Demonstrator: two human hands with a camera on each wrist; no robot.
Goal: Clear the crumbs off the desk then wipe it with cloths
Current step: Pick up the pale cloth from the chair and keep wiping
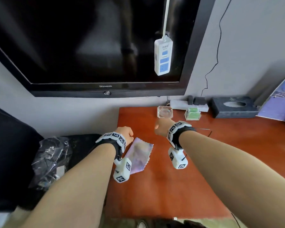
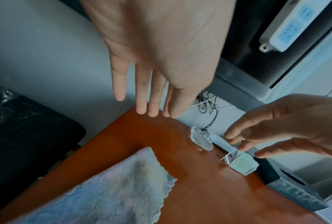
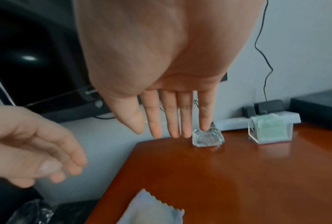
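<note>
While both hands hover above the glossy red-brown wooden desk [image 1: 187,178], the left hand [image 2: 151,45] and the right hand [image 3: 161,60] have the fingers straight and relaxed, holding nothing. Under the left wrist lies a soft, fluffy pale-lilac cloth [image 1: 139,156] with a scalloped edge, flat near the desk's left border. Near the wall stands a faceted clear glass ashtray [image 1: 164,111].

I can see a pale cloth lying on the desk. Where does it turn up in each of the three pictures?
Head view: the cloth lies centre-left, between the forearms.
Left wrist view: it fills the bottom left.
Right wrist view: only a corner peeks in at the bottom edge.
Shared landmark: the clear glass ashtray.
</note>
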